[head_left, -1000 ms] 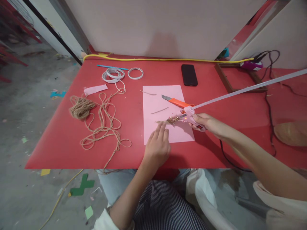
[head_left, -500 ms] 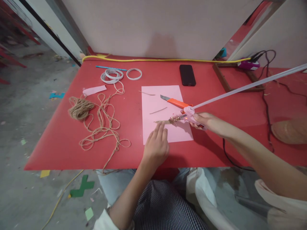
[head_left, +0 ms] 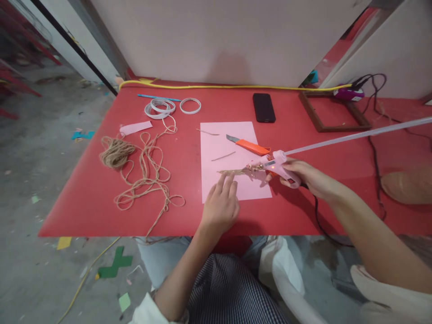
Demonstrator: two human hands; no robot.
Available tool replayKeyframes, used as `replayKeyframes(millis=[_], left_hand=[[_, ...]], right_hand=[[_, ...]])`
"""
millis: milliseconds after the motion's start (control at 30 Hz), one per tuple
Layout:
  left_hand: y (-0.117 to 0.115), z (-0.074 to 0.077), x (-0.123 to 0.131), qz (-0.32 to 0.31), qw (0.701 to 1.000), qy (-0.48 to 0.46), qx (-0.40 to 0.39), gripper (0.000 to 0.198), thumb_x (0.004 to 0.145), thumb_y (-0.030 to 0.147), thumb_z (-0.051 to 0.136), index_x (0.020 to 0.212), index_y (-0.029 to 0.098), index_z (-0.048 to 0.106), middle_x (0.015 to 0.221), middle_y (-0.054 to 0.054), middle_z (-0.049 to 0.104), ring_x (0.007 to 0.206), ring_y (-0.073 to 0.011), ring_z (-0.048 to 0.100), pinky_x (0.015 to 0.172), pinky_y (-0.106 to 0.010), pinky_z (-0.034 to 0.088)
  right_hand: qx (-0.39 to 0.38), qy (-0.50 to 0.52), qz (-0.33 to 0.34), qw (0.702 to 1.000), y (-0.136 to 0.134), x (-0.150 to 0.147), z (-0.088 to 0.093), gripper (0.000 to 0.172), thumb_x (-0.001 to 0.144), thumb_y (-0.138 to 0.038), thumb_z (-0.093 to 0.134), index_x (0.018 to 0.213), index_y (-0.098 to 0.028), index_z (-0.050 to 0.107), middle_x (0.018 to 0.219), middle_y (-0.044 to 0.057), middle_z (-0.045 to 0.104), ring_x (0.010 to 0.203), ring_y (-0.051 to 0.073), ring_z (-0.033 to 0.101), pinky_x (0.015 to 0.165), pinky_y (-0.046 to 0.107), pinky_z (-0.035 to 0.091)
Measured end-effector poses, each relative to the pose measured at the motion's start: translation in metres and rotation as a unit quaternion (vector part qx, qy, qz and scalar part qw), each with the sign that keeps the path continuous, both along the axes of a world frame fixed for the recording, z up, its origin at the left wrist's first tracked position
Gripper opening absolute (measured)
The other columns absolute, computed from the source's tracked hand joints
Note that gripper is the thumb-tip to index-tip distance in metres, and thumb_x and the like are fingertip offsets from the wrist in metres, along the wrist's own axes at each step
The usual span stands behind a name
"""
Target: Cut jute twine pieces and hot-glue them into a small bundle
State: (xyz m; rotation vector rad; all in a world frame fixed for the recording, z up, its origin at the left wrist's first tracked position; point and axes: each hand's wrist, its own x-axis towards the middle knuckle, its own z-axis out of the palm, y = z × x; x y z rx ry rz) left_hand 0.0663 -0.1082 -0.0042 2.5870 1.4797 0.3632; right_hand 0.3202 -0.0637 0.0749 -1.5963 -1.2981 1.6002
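My right hand (head_left: 303, 174) is shut around the grip of a pink hot glue gun (head_left: 278, 165), and a long translucent glue stick (head_left: 357, 136) runs out behind it to the right. The nozzle sits among gold-coloured bits at the end of a thin fibrous strip (head_left: 232, 172) lying on a pink paper sheet (head_left: 226, 148). My left hand (head_left: 221, 208) rests on the sheet with its fingers spread, the fingertips just below the strip. An orange utility knife (head_left: 248, 145) lies above the gun.
Jute twine (head_left: 116, 153) lies loose on the red table (head_left: 182, 216), left of the sheet. Tape rings (head_left: 158, 108), a black phone (head_left: 263, 108) and a wooden frame (head_left: 332, 112) stand farther back. A black cord (head_left: 374, 166) trails on the right.
The glue gun and my right hand have shifted right, and the glue stick now lies at a flatter angle. My left hand has barely moved.
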Motion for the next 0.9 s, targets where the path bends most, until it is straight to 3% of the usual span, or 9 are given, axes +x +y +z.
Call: replayKeyframes(millis=[133, 300, 433, 567, 633, 767, 900], left_hand=[[0.0, -0.001, 0.0, 0.001, 1.0, -0.004, 0.003, 0.044, 0.095, 0.018, 0.042, 0.137, 0.012, 0.056, 0.159, -0.011, 0.046, 0.15, -0.0277, 0.038, 0.113, -0.043, 0.047], [0.0, -0.001, 0.0, -0.003, 1.0, -0.013, 0.005, 0.044, 0.095, 0.017, 0.042, 0.136, 0.012, 0.056, 0.158, -0.011, 0.047, 0.149, -0.0277, 0.038, 0.113, -0.043, 0.047], [0.0, -0.001, -0.001, 0.004, 1.0, -0.025, 0.011, 0.041, 0.093, 0.015, 0.043, 0.132, 0.009, 0.056, 0.158, -0.016, 0.046, 0.149, -0.0287, 0.039, 0.113, -0.043, 0.048], [-0.001, -0.002, -0.002, 0.009, 0.999, -0.04, 0.017, 0.039, 0.093, 0.014, 0.045, 0.129, 0.009, 0.056, 0.154, -0.018, 0.049, 0.148, -0.0298, 0.04, 0.113, -0.044, 0.047], [-0.001, -0.003, -0.002, 0.009, 0.999, -0.038, 0.017, 0.038, 0.093, 0.015, 0.045, 0.128, 0.008, 0.057, 0.154, -0.018, 0.05, 0.148, -0.0303, 0.041, 0.113, -0.044, 0.048], [-0.001, -0.003, -0.002, 0.013, 0.999, -0.031, 0.018, 0.037, 0.093, 0.015, 0.044, 0.127, 0.009, 0.057, 0.154, -0.017, 0.051, 0.147, -0.03, 0.042, 0.112, -0.043, 0.048], [-0.001, -0.003, -0.001, 0.011, 0.999, -0.029, 0.022, 0.037, 0.093, 0.015, 0.044, 0.127, 0.009, 0.057, 0.153, -0.017, 0.051, 0.147, -0.0294, 0.042, 0.111, -0.043, 0.049]], right_hand=[[0.006, -0.037, -0.019, 0.999, -0.009, 0.002, -0.002, 0.049, 0.069, -0.047, 0.076, 0.103, -0.017, 0.058, 0.061, -0.005, 0.05, 0.053, 0.011, 0.04, 0.05, 0.026, 0.03], [0.111, -0.154, -0.013, 0.982, -0.011, 0.004, -0.011, 0.049, 0.075, -0.058, 0.073, 0.101, -0.018, 0.062, 0.083, 0.005, 0.065, 0.071, 0.02, 0.058, 0.063, 0.032, 0.045], [0.165, -0.257, -0.024, 0.952, -0.015, 0.009, -0.019, 0.046, 0.085, -0.051, 0.063, 0.121, -0.023, 0.062, 0.097, 0.007, 0.071, 0.083, 0.026, 0.065, 0.077, 0.04, 0.049], [0.165, -0.281, -0.015, 0.945, -0.019, 0.008, -0.025, 0.037, 0.092, -0.052, 0.052, 0.114, -0.023, 0.058, 0.081, 0.004, 0.068, 0.071, 0.024, 0.062, 0.071, 0.037, 0.048], [0.181, -0.276, -0.04, 0.943, -0.02, 0.004, -0.03, 0.04, 0.089, -0.058, 0.055, 0.107, -0.022, 0.055, 0.087, 0.006, 0.068, 0.074, 0.024, 0.062, 0.07, 0.036, 0.049], [0.222, -0.357, -0.137, 0.897, -0.02, -0.006, -0.041, 0.057, 0.071, -0.063, 0.072, 0.103, -0.022, 0.05, 0.103, 0.014, 0.067, 0.094, 0.031, 0.065, 0.075, 0.039, 0.05], [0.212, -0.41, -0.135, 0.877, -0.022, -0.013, -0.045, 0.058, 0.073, -0.066, 0.069, 0.104, -0.022, 0.047, 0.102, 0.016, 0.067, 0.088, 0.033, 0.065, 0.069, 0.038, 0.048]])
